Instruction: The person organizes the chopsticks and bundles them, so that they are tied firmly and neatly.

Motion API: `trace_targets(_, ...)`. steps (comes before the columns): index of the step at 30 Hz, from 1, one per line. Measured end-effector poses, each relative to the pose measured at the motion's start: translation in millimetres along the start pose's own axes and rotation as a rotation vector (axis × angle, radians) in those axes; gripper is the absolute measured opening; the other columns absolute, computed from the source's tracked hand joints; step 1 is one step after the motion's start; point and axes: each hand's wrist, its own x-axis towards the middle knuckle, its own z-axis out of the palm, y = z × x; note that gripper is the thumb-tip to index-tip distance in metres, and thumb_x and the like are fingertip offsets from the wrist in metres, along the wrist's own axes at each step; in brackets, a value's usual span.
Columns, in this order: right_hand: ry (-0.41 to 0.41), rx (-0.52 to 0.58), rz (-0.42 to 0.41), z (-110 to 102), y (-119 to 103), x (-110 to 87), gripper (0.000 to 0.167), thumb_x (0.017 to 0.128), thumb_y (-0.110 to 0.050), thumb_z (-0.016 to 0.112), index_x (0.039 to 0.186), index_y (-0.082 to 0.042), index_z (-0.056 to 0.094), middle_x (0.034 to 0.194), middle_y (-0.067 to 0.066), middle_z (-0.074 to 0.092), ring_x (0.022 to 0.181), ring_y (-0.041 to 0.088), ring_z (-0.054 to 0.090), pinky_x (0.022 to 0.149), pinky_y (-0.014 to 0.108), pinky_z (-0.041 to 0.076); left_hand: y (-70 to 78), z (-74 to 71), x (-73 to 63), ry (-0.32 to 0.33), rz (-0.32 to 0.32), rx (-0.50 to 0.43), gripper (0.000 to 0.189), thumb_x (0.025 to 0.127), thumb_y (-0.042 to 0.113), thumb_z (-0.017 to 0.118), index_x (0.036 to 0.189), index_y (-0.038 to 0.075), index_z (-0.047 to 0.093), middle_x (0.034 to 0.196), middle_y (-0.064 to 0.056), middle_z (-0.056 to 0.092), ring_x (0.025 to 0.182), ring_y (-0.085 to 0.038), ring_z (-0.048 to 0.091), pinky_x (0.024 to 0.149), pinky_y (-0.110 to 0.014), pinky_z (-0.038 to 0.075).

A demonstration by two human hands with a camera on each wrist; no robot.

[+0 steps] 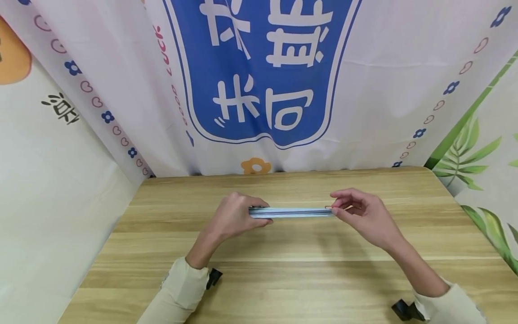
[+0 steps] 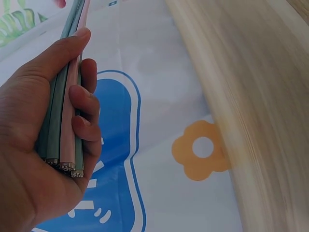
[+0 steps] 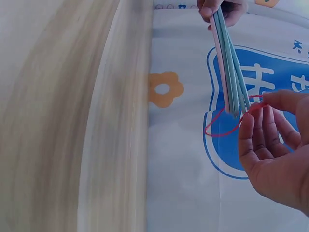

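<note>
Fingers of our left hand (image 1: 232, 216) curled round 1 end of a bundle of green and pink sticks (image 3: 228, 70), raised over the wooden table (image 1: 283, 270). Our right hand (image 1: 366, 218) pinched a red loop (image 3: 219, 136) at the far end; we couldn't tell whether it encircled any tips. We judged that the splayed tips might snag it, or a slack left grip might spill sticks.

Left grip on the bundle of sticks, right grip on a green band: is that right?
The colour is wrong: the right wrist view shows a red band. The right grip does hold it, and the left grip the sticks.
</note>
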Motion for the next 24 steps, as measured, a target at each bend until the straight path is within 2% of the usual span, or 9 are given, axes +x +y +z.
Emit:
trace_targets(8, -0.015, 0.055, -0.038, 14.4, 2.0, -7.4, 0.025, 0.100, -0.007, 0.076, 0.125, -0.007, 0.073, 0.103, 0.009, 0.076, 0.093, 0.009, 0.074, 0.084, 0.021, 0.060, 1.0, -0.8, 0.2, 0.049, -0.050, -0.007, 0.029, 0.081, 0.029, 0.096, 0.102, 0.012, 0.086, 0.091, -0.001, 0.084, 0.065, -0.001, 0.065, 0.060, -0.017, 0.051)
trace_targets(15, -0.067, 0.128, -0.027, 22.6, 5.2, -11.5, 0.030, 0.102, -0.005, 0.072, 0.131, -0.003, 0.066, 0.104, 0.016, 0.073, 0.093, 0.012, 0.076, 0.085, 0.024, 0.062, 1.4, -4.6, 0.7, 0.105, -0.131, -0.028, 0.030, 0.081, 0.029, 0.097, 0.101, 0.011, 0.086, 0.089, -0.001, 0.083, 0.066, -0.006, 0.067, 0.062, -0.022, 0.053)
trace_targets(20, -0.098, 0.200, 0.007, 25.3, 6.4, -11.0, 0.037, 0.106, -0.005, 0.066, 0.141, 0.001, 0.058, 0.106, 0.005, 0.075, 0.094, 0.013, 0.079, 0.085, 0.028, 0.064, 2.2, -9.1, 0.7, 0.123, -0.164, -0.034, 0.029, 0.081, 0.030, 0.096, 0.101, 0.011, 0.086, 0.090, -0.001, 0.083, 0.067, -0.005, 0.065, 0.063, -0.022, 0.053)
trace_targets(24, -0.116, 0.225, 0.023, 26.9, 8.4, -10.2, 0.036, 0.109, -0.008, 0.061, 0.142, 0.005, 0.055, 0.106, -0.004, 0.077, 0.095, 0.013, 0.079, 0.082, 0.032, 0.064, 2.0, -12.6, 0.2, 0.162, -0.165, -0.042, 0.030, 0.080, 0.029, 0.097, 0.101, 0.011, 0.086, 0.091, -0.003, 0.084, 0.067, -0.006, 0.068, 0.062, -0.022, 0.054)
